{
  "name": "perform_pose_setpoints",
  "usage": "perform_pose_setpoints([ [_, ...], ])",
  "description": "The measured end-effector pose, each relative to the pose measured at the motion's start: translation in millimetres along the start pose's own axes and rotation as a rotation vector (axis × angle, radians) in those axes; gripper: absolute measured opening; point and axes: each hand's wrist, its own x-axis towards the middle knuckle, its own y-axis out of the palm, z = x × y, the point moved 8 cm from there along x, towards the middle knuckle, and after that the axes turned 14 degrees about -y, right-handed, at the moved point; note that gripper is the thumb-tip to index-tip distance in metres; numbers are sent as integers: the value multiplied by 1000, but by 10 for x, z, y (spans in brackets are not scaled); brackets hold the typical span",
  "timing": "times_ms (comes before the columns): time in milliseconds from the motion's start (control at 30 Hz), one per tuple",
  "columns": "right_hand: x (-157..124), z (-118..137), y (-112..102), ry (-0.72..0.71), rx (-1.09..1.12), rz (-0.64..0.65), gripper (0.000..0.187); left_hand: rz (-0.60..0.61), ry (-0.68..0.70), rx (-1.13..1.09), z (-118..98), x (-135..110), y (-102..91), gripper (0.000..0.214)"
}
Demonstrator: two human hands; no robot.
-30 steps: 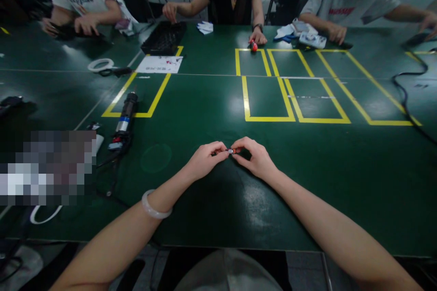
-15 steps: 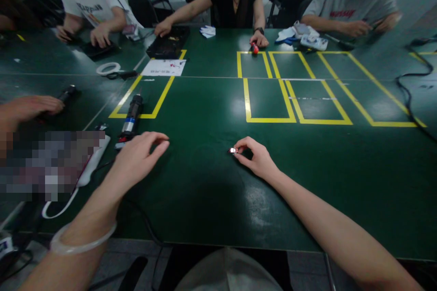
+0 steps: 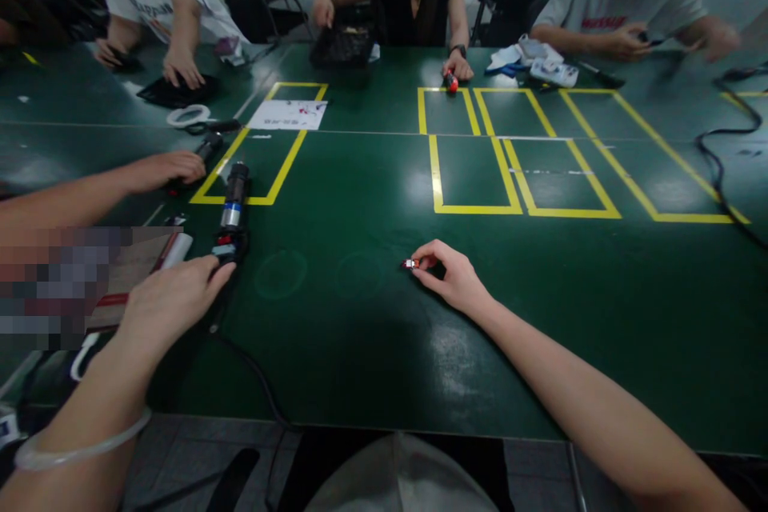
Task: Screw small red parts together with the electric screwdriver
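My right hand (image 3: 450,276) is low over the middle of the green table. Its thumb and fingertips pinch a small silver-and-red part (image 3: 411,264); the part is too small to name. On the left, my left hand (image 3: 174,292) has thumb and fingers closed about the cable end of an electric screwdriver (image 3: 234,204). That tool has a black body with a blue and silver band and points away from me. Part of the grip is hidden behind the fingers.
Yellow tape outlines (image 3: 477,210) mark the table (image 3: 360,352). A black cable (image 3: 255,372) runs to the near edge. A co-worker's hand (image 3: 180,166) holds a dark tool at left. A paper sheet (image 3: 288,115), tape roll (image 3: 188,116) and black tray (image 3: 342,48) are farther off.
My left hand has moved left and closed on the screwdriver's rear end. My right hand stays put. A neighbour's hand at left moved right with its tool; the person opposite shifted the black tray right.
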Motion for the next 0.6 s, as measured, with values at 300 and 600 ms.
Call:
perform_pose_setpoints([
  [300, -10, -32, -19, -2, 0, -25, 15, -21, 109, 64, -1039, -72, -185, 50],
  [600, -10, -89, -47, 26, 4, -68, 14, -90, 307, 4, -2049, -495, -379, 41],
])
